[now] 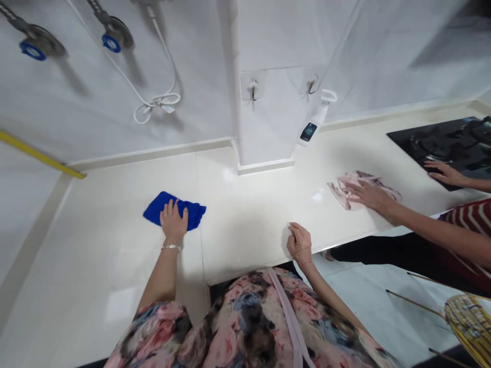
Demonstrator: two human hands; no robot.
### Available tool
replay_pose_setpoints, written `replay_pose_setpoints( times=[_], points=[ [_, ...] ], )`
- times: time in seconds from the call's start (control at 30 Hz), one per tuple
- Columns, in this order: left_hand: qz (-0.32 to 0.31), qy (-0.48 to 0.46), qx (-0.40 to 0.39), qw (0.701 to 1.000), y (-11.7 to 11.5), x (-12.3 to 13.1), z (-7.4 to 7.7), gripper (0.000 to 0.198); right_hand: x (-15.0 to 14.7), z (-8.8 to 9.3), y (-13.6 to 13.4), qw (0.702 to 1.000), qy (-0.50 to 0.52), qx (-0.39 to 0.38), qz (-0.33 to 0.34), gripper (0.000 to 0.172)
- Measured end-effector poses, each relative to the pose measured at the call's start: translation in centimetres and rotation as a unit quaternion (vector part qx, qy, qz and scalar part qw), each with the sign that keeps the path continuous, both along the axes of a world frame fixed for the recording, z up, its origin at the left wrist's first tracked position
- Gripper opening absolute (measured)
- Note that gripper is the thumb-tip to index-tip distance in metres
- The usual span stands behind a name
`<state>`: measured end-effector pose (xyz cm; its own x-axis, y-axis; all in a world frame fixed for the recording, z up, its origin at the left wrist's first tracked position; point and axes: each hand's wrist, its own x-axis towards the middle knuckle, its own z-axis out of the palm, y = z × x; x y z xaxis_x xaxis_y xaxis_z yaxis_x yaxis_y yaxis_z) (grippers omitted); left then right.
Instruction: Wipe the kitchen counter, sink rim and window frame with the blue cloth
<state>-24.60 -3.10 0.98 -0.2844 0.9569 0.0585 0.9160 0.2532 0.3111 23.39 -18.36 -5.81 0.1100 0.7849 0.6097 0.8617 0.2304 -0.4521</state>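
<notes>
A blue cloth (154, 208) lies partly bunched on the cream countertop (245, 220), left of the middle. My left hand (174, 220) presses down on it, thumb and fingers gripping the fabric. My right hand (299, 244) rests at the counter's front edge, fingers curled in a loose fist with nothing visible in it. To its right, a co-worker's hand (370, 197) lies on a pink cloth (347, 181). The other hand of that person (447, 173) touches the edge of a black gas hob (418, 148).
A wall pillar (266, 122) juts onto the counter, carrying hooks and a hanging white device (312, 125). Blue-ringed valves (112, 43) and a looped white cord (155, 102) are on the back wall. A yellow strip (38, 153) is at the left. A yellow woven seat (470, 327) stands lower right.
</notes>
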Motion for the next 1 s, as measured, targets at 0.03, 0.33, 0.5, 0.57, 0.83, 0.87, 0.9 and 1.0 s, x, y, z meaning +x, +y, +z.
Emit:
replay_pose_setpoints(
  times=[0.03,0.33,0.5,0.57,0.83,0.87,0.9,1.0],
  points=[
    [0.013,0.003,-0.002,1.0,-1.9,-0.1,0.0,0.075,-0.1,0.0,0.0,1.0,0.002,-0.004,-0.001,0.041],
    [-0.142,0.025,0.03,0.989,-17.4,7.9,-2.1,0.079,-0.6,1.0,0.1,0.999,0.003,-0.052,-0.002,0.042],
    [-0.21,0.012,0.009,0.977,-16.9,13.8,-1.9,0.082,-0.3,1.0,-0.2,0.995,0.015,-0.094,0.003,0.045],
    [-0.252,-0.002,-0.022,0.967,-15.0,16.0,-1.3,0.078,-0.1,1.1,-0.3,0.995,0.008,-0.095,0.0,0.044],
    [-0.363,-0.052,-0.002,0.93,-8.3,26.5,-1.1,0.076,-0.1,1.5,-0.2,0.997,-0.015,-0.073,-0.01,0.038],
    [-0.371,-0.062,0.006,0.926,-7.9,27.8,-1.4,0.077,0.0,1.5,-0.2,0.997,-0.014,-0.071,-0.007,0.037],
    [-0.383,-0.072,0.015,0.921,-7.7,28.9,-1.6,0.077,0.2,1.5,-0.2,0.998,-0.013,-0.069,-0.003,0.037],
    [-0.405,-0.087,0.029,0.909,-7.9,30.1,-2.2,0.075,0.6,1.3,-0.2,0.998,-0.012,-0.066,0.01,0.037]
  ],
)
